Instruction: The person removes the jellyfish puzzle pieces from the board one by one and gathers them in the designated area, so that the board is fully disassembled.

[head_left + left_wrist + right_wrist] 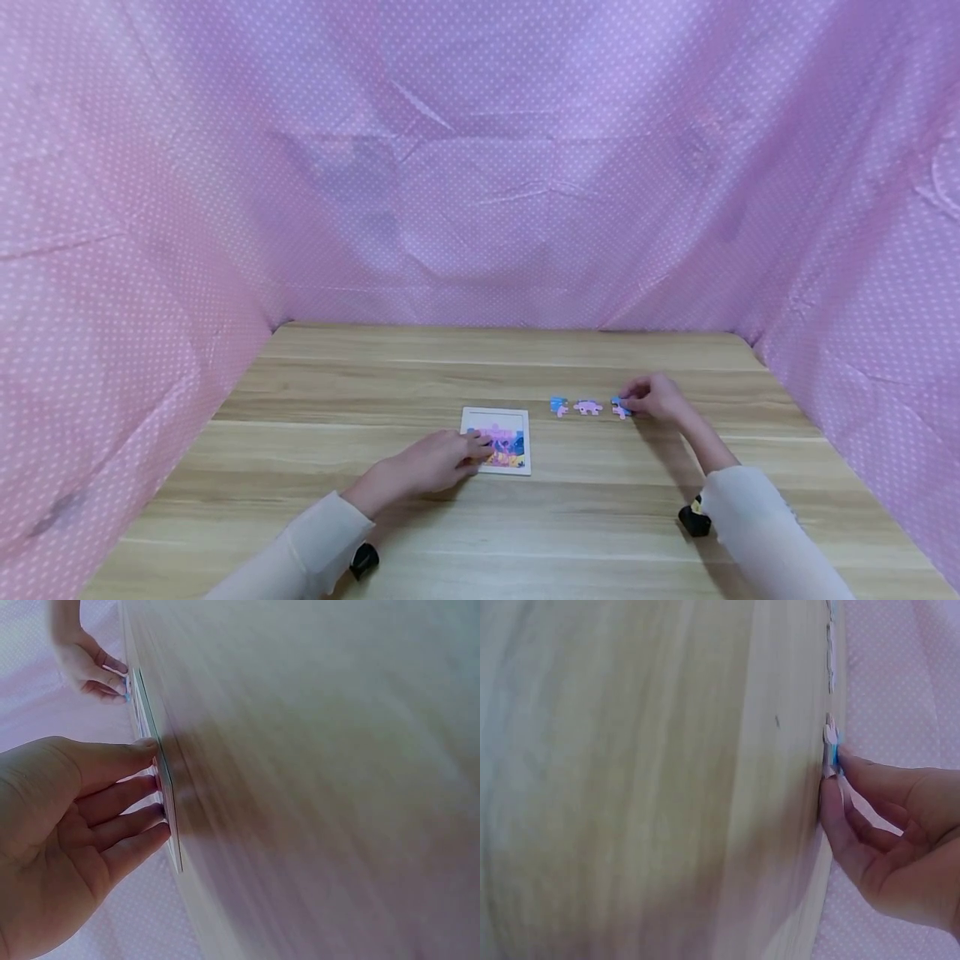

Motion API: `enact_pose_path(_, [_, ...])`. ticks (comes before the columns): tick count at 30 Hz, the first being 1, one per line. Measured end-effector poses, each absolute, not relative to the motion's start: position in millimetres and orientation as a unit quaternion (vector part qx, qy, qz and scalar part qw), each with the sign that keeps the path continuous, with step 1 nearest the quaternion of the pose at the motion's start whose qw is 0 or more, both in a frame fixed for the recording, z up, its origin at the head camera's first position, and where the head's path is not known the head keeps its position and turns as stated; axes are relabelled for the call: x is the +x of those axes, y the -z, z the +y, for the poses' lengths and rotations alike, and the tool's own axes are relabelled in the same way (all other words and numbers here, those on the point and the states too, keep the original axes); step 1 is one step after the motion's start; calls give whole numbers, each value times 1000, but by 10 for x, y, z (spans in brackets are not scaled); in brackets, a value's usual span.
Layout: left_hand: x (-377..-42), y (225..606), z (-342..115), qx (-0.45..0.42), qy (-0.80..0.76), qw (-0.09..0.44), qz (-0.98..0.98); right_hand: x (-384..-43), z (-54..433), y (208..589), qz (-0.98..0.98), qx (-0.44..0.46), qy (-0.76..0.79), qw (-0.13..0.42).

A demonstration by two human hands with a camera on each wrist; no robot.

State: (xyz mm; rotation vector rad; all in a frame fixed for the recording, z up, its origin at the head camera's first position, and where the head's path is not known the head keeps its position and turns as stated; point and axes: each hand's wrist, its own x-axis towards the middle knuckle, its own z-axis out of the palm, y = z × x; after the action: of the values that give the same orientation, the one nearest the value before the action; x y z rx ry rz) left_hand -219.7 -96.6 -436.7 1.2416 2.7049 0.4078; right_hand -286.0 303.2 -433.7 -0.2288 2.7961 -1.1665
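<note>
A square jigsaw puzzle in a white frame [529, 446] lies on the table, with pink, blue and yellow pieces inside it. My left hand [448, 460] rests its fingertips on the puzzle's left side; in the left wrist view its thumb [120, 763] touches near the frame's edge, fingers extended. To the right, my right hand [658, 398] pinches a blue and pink puzzle piece [618, 407] between thumb and fingers. That piece [830, 754] stands low at the tabletop in the right wrist view, partly hidden by the fingertips.
Two loose puzzle pieces lie in a row left of the right hand: a pink one [588, 407] and a blue and pink one [558, 406]. The wooden table [375, 367] is enclosed by pink dotted cloth [480, 208] at the back and sides.
</note>
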Motion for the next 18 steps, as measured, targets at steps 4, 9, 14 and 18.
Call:
enact_pose_path(4, [-2214, 4382, -971, 414, -133, 69, 898, -2863, 3036, 4339, 925, -70, 369, 52])
enact_pose_path(9, [-2212, 4380, -967, 413, -131, 69, 899, -2870, 3047, 4353, 923, -61, 376, 58])
enact_pose_path(14, [-2197, 4370, -962, 408, -129, 72, 901, -2878, 3056, 4359, 921, -60, 379, 63])
enact_pose_path(18, [-2197, 4371, -965, 408, -129, 70, 901, -2883, 3044, 4339, 918, -50, 388, 67])
